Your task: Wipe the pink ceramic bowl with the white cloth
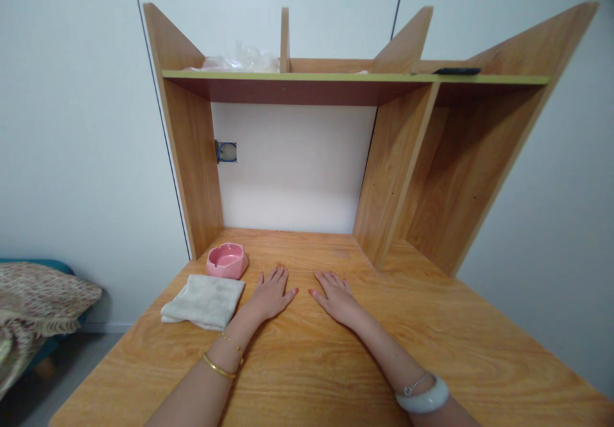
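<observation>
Palm down on the wooden desk (307,363), my left hand (270,294) lies flat with its fingers spread and nothing held. Just left of it is a folded light grey cloth (205,300). Behind the cloth sits a pink angular ashtray (227,261), which looks empty. My right hand (334,296) also rests flat on the desktop, fingers apart, holding nothing. A gap of bare wood separates the two thumbs. Gold bracelets circle my left wrist; a thin chain and a pale bangle are on my right wrist.
A wooden shelf unit (307,79) rises at the desk's back. Clear plastic wrapping (242,58) and a dark flat object (457,71) lie on its upper shelf. A wall box (227,152) shows behind it. At far left, a patterned blanket (43,296) covers blue furniture.
</observation>
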The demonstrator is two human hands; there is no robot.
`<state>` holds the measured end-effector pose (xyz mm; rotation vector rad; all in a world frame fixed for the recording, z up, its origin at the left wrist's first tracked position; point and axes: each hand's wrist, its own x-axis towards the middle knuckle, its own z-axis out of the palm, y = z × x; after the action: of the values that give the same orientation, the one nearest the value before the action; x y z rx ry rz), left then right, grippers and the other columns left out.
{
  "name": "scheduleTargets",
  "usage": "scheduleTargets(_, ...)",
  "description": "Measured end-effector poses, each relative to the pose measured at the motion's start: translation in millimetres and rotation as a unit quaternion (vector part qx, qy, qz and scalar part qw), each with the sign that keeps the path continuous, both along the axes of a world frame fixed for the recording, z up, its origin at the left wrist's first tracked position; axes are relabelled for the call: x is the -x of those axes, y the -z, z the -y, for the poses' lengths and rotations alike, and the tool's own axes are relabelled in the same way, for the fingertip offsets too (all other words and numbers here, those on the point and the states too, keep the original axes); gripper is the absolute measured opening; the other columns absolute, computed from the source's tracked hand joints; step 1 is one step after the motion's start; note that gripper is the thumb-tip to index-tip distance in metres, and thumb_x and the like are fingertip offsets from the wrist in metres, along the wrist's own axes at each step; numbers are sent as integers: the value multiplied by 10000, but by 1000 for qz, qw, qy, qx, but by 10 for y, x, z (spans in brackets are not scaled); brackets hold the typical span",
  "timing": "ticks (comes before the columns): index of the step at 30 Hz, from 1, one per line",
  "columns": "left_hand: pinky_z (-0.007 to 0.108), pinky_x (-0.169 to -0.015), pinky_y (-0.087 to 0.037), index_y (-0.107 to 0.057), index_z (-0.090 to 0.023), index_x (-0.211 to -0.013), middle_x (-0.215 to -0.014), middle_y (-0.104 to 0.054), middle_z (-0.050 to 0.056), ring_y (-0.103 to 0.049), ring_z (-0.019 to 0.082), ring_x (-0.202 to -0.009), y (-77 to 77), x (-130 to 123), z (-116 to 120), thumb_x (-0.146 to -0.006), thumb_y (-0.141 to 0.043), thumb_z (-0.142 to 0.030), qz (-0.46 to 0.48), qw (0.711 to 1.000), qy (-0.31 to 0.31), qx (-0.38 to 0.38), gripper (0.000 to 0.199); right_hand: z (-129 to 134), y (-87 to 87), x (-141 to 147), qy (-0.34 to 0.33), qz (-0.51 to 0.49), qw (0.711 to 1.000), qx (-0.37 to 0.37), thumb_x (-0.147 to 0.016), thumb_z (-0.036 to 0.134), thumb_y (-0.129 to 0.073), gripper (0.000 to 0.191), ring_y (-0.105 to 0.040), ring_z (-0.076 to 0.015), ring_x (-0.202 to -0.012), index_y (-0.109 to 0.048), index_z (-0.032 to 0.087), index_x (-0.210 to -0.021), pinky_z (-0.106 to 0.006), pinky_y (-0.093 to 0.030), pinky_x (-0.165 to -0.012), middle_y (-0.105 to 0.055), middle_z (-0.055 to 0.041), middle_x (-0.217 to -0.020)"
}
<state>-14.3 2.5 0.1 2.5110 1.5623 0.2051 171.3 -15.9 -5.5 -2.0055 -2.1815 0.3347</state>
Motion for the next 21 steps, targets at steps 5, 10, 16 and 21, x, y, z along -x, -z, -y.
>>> scheduleTargets(5,482,-1048,-116,-211,-73,-1373,-1439,-181,134,-111,236,-1337,0,-1,-12,-861,-162,-489,-11,1000,2,4,661,-3,2,3,0,2,1000,3,-857,510,-255,626,-136,-271,-1327,-271,152,-1370,-448,-95,-1049,-227,-110,-1440)
scheduleTargets(10,479,-1051,-115,-193,-76,-1379,-1446,-157,123,-83,232,-1340,-4,1,-17,-859,-138,-505,-20,1000,4,10,676,0,-8,3,0,3,1000,9,-856,520,-244,638,-130,-275,-1327,-259,151,-1375,-444,-88,-1051,-209,-112,-1445)
scheduleTargets(16,477,-1050,-121,-200,-75,-1377,-1444,-165,123,-101,234,-1339,-4,0,-11,-858,-140,-504,-15,1000,2,9,676,-1,-7,1,-2,6,1000,11,-857,514,-240,634,-120,-270,-1330,-254,151,-1377,-442,-86,-1051,-208,-106,-1446)
scheduleTargets(21,486,-1049,-111,-198,-78,-1378,-1442,-174,125,-104,237,-1338,12,-1,-22,-858,-128,-509,-17,1000,3,6,679,-7,3,-2,-1,7,1000,10,-856,522,-239,634,-114,-268,-1331,-251,163,-1378,-441,-86,-1050,-208,-97,-1448)
